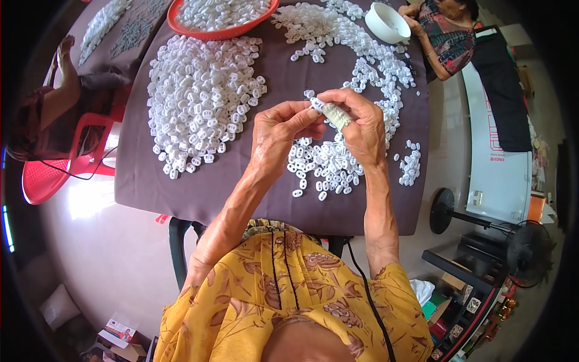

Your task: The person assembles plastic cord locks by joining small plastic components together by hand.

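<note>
Both hands meet above the table, pinching one small white plastic piece point(316, 105) between them.
Left hand point(274, 130) grips it at the fingertips; right hand point(362, 123), its forefinger wrapped in tape point(336, 114), closes on the other side. I'd keep it squarely over the near pile point(322, 166) on the dark tablecloth point(139, 175), pressing evenly.

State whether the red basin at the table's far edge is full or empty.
Full: the red basin is heaped with small white plastic pieces up to its rim.
</note>
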`<act>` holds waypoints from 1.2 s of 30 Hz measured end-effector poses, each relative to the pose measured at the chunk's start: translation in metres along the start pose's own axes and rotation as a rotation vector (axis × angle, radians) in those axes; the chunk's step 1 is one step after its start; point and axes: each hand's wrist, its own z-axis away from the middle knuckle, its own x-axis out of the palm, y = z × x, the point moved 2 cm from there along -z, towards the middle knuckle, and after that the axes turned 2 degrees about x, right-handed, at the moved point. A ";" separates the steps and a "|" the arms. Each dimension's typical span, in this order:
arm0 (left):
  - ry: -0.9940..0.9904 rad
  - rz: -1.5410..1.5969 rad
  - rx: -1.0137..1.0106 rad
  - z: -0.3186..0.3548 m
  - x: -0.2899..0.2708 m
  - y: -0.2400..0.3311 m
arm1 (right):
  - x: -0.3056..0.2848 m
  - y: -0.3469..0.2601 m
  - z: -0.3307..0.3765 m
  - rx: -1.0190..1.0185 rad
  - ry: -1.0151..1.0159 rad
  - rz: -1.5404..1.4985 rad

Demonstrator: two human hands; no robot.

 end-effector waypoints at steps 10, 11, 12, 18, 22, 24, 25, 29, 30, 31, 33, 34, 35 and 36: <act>-0.002 -0.009 -0.025 -0.003 -0.003 -0.007 | 0.001 0.012 -0.001 0.111 -0.037 -0.063; 0.004 -0.008 -0.030 -0.003 -0.003 -0.007 | 0.000 0.013 -0.001 0.102 -0.041 -0.054; 0.010 -0.007 -0.034 -0.004 -0.003 -0.008 | 0.000 0.013 -0.001 0.105 -0.039 -0.055; 0.024 -0.065 0.042 -0.002 0.002 -0.005 | -0.001 0.012 -0.001 0.104 -0.024 -0.138; 0.032 -0.040 0.058 0.000 0.006 -0.002 | 0.000 0.011 0.004 0.112 0.006 -0.220; 0.020 -0.047 0.089 0.000 0.005 -0.001 | 0.002 0.009 0.006 0.118 0.023 -0.210; 0.021 -0.047 0.089 0.001 0.004 -0.001 | 0.002 0.007 0.006 0.078 0.040 -0.163; 0.021 -0.064 0.080 -0.001 0.001 -0.002 | -0.002 0.003 0.005 0.060 0.140 -0.240; 0.017 -0.050 0.074 -0.001 0.001 -0.002 | -0.001 0.002 0.004 0.091 0.132 -0.286; 0.017 -0.048 0.075 -0.001 0.001 -0.001 | -0.001 0.003 0.004 0.090 0.131 -0.285; 0.040 -0.003 0.071 -0.001 0.002 0.000 | 0.001 0.009 0.004 0.140 0.087 -0.362; 0.040 -0.001 0.072 -0.002 0.002 0.000 | 0.002 0.010 0.002 0.170 0.099 -0.379; 0.033 0.006 0.047 -0.003 0.001 -0.002 | 0.002 0.011 0.003 0.173 0.099 -0.379; 0.026 0.014 0.021 -0.003 0.000 -0.003 | 0.001 0.015 0.003 0.199 0.107 -0.378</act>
